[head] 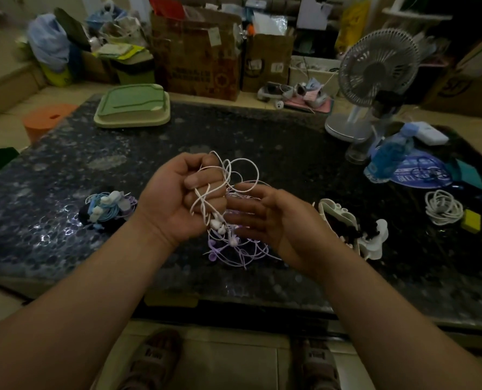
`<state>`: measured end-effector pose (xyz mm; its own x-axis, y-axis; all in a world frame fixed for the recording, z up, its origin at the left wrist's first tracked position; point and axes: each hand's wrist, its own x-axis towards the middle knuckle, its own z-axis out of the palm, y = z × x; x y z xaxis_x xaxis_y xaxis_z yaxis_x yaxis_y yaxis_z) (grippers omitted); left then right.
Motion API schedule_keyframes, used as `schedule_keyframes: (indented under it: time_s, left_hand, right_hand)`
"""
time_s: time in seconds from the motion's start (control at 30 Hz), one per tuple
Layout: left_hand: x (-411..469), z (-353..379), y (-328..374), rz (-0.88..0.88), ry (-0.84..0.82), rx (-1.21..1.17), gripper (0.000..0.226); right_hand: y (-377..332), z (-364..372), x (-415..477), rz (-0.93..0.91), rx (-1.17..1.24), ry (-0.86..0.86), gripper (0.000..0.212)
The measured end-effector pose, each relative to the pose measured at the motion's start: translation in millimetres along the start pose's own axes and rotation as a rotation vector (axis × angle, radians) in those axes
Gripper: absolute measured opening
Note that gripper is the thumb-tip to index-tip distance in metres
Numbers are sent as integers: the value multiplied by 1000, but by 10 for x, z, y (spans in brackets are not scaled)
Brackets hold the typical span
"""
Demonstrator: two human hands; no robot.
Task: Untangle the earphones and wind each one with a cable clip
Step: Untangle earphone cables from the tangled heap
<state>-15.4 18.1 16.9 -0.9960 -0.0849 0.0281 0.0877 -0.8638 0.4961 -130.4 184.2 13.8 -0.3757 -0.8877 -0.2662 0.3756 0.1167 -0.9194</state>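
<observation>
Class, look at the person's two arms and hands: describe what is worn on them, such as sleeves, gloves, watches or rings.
Both forearms are bare up to the frame edge, so no sleeves show. The left hand and right hand wear no gloves. No watch, bracelet or ring is visible on either wrist or hand.

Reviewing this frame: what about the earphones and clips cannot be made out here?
Head view only:
- White earphones: the stretch inside the left hand is hidden by its fingers.
- Purple earphones: partly behind the right hand; whether they are knotted with the white pair is unclear.
- Blue bundle: clip details too small.

Dark table (262, 142); probably purple earphones (239, 251)
</observation>
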Motion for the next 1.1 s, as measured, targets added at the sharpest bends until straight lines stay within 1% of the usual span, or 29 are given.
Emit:
schedule_keyframes:
  time_s: [0.1,0.17,0.23,0.3,0.4,0.47,0.53,0.6,0.67,0.77,0.9,1.0,1.1]
  left_hand:
    - [-5,-12,-1,-1,-5,16,19]
    - [-9,-6,-16,4,-5,28,15]
    - [-8,-1,-37,10,20,24,18]
    - [2,0,-59,26,81,23,22]
    - [7,2,-87,66,196,-7,24]
    - [4,-5,-101,103,299,-16,24]
    - [-8,5,-113,139,391,6,23]
    - [-26,24,-124,158,447,31,22]
    - [-43,42,-132,154,481,48,23]
    - [-80,67,-140,144,505,50,26]
    - [-117,99,-154,118,469,93,25]
    - [-127,101,-158,107,439,97,22]
    - [-123,109,-174,104,449,127,24]
  right_hand:
    - [3,31,-20,51,104,-66,47]
    - [-6,42,-36,46,98,-75,48]
    - [-12,63,-72,31,35,-89,42]
    - [0,97,-118,17,-82,-99,34]
    - [57,127,-151,29,-184,-104,36]
    - [80,136,-143,28,-194,-74,34]
    - [89,120,-122,20,-202,-8,23]
    - [81,90,-102,29,-211,63,12]
    - [61,58,-93,40,-218,120,15]
    - [45,33,-88,43,-263,151,21]
    - [38,54,-120,64,-276,111,30]
    - [50,67,-143,72,-236,27,25]
    - [86,79,-161,-17,-353,-19,12]
